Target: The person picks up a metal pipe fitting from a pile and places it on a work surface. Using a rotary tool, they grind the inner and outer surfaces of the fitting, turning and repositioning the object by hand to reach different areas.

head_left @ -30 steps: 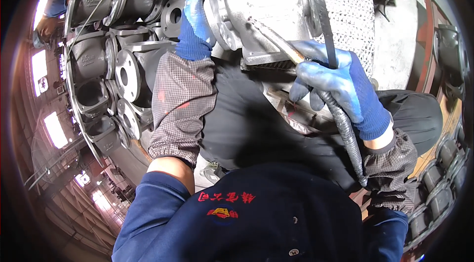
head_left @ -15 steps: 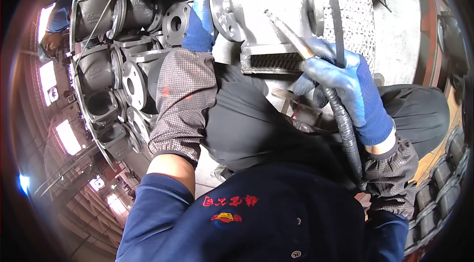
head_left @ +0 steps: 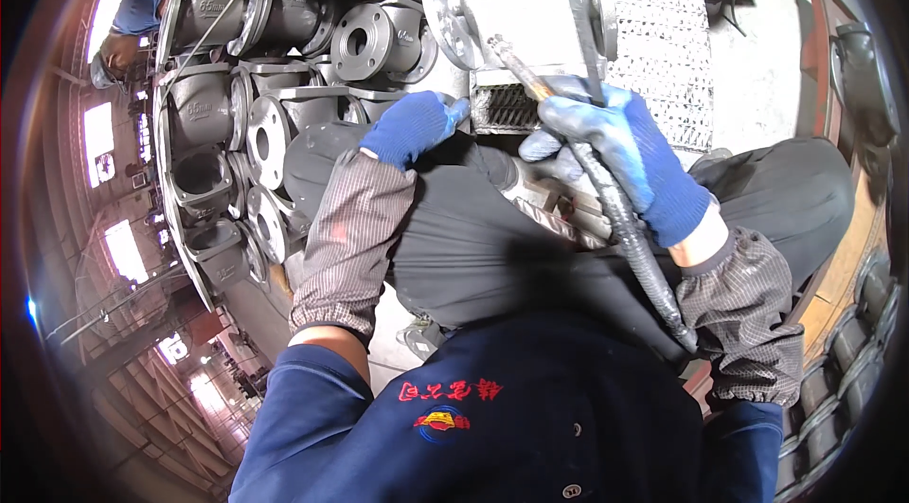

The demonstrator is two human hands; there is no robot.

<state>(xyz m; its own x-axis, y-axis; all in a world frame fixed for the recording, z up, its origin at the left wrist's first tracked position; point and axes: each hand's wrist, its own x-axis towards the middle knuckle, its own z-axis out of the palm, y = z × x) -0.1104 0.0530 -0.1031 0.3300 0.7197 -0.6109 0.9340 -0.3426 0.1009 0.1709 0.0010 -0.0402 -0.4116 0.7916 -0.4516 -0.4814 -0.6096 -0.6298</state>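
Observation:
A grey flanged cast valve body (head_left: 525,6), brightly lit, lies on a metal mesh surface (head_left: 663,48) ahead of me. In a blue coated glove, my right hand (head_left: 606,138) is closed around a slim rod-like hand grinder (head_left: 521,69) with a black wrapped hose (head_left: 620,219) trailing back along my forearm. The grinder's tip meets the casting's near left side, or sits just over it; I cannot tell which. My left hand (head_left: 412,129), also gloved, is apart from the casting, beside my left knee and near the mesh's front edge. Its fingers are mostly hidden.
Several similar flanged castings (head_left: 204,110) are stacked at the left, a thin line crossing over them. More dark castings (head_left: 843,361) stand in rows at the lower right. A reddish frame (head_left: 822,58) rises at the far right. Another person (head_left: 137,10) is at the far left.
My left hand has left the casting's left flange and come back toward my knee. My right hand and the grinder have shifted slightly left and nearer. The whole view has moved a little.

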